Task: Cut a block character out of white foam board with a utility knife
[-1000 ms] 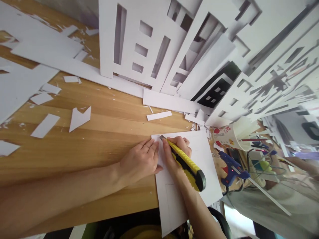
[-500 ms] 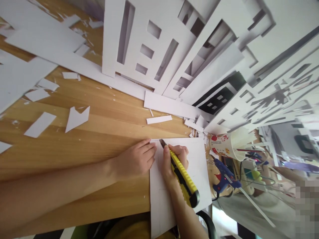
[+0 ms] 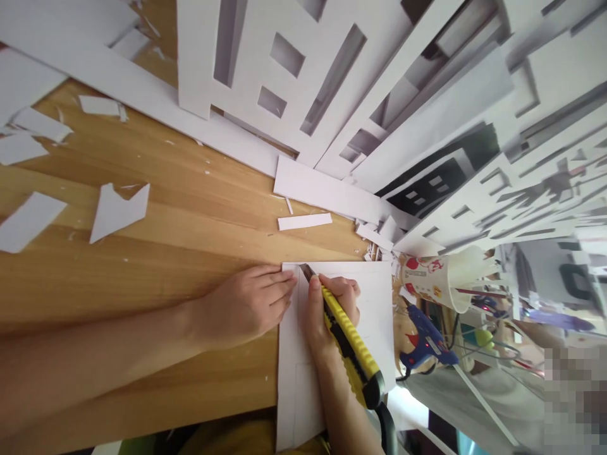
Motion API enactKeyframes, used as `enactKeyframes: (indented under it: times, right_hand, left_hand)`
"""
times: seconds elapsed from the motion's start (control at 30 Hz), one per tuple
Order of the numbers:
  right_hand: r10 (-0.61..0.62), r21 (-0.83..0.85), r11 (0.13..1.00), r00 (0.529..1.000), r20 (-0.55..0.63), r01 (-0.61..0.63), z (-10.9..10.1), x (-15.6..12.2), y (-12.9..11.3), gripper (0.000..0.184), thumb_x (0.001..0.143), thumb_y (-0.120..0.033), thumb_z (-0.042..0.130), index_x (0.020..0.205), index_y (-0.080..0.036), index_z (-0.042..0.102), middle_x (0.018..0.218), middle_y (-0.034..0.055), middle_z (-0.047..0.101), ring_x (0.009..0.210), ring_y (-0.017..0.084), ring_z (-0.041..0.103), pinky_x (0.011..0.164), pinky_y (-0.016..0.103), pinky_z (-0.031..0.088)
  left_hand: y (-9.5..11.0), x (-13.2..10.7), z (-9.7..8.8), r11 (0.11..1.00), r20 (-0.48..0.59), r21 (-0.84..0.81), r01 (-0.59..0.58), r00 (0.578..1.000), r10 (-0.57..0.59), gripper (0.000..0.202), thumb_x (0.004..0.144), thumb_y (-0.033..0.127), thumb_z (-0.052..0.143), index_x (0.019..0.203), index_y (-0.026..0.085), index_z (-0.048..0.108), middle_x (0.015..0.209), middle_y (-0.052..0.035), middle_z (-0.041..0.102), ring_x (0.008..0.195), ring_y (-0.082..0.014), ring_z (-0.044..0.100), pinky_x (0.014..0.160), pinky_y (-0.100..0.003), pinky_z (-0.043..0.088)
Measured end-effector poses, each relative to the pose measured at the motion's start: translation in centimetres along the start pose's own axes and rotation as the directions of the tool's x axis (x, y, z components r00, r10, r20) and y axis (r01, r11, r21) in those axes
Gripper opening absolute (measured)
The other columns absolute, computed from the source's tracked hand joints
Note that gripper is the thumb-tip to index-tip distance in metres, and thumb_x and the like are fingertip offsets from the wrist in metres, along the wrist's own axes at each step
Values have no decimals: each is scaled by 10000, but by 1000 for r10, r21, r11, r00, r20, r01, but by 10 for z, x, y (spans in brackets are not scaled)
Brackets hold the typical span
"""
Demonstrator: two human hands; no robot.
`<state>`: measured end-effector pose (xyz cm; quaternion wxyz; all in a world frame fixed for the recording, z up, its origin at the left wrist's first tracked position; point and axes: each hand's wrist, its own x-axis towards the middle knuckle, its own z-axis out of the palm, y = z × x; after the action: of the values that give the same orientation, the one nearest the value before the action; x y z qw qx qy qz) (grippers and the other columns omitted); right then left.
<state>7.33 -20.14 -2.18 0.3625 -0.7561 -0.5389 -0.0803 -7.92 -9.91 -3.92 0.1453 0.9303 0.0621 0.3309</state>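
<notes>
My right hand [image 3: 320, 316] grips a yellow cutter [image 3: 351, 344], blade [image 3: 307, 272] perhaps touching white board [image 3: 372, 322]; my flattened left hand [image 3: 251, 303] overlaps its edge

Wood-grained surface [image 3: 203, 237], pencil-lined white sheet [image 3: 378, 328] overhanging its edge at lower centre, notched white scrap [image 3: 118, 212] at left, rectangular scrap [image 3: 31, 221] at the left frame edge, slim white strip [image 3: 305, 221] near centre, red-printed paper cup [image 3: 429, 278] at right.

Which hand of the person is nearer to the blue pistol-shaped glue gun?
Right. The right hand, holding the yellow-black utility knife, is over the flat white board, left of the glue gun. The left hand is farther left, its fingertips over the board's left edge.
</notes>
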Motion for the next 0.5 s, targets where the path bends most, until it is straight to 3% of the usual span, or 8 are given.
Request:
enactKeyframes:
  times: [0.2, 0.3, 0.5]
  right_hand:
    - [26, -24, 999, 999, 28, -26, 1, 2, -5, 89, 934, -249, 649, 887, -252, 573, 623, -66, 581, 563, 137, 534, 796, 406, 484]
    - [83, -37, 996, 989, 122, -79, -6, 8, -10, 104, 945, -268, 642, 869, -249, 575, 635, -46, 605, 591, 152, 556, 778, 394, 489]
    - [148, -41, 989, 969, 198, -142, -15, 13, -12, 90, 922, -296, 671, 863, -270, 609, 672, 4, 649, 641, 215, 608, 753, 434, 505]
  left_hand:
    - [1, -2, 1, 998, 24, -41, 38, 999, -37, 263, 984, 144, 537, 1118, 161, 762, 1158, -76, 778, 1130, -186, 707, 1086, -340, 536]
    - [1, -2, 2, 995, 30, -61, 78, 997, -76, 267, 1002, 166, 527, 1138, 167, 758, 1161, -64, 779, 1125, -171, 709, 1096, -329, 528]
    - [2, 5, 0, 995, -58, 0, 100, 993, -100, 288, 1035, 267, 528, 972, 135, 777, 1036, -30, 808, 997, -150, 748, 995, -285, 579]
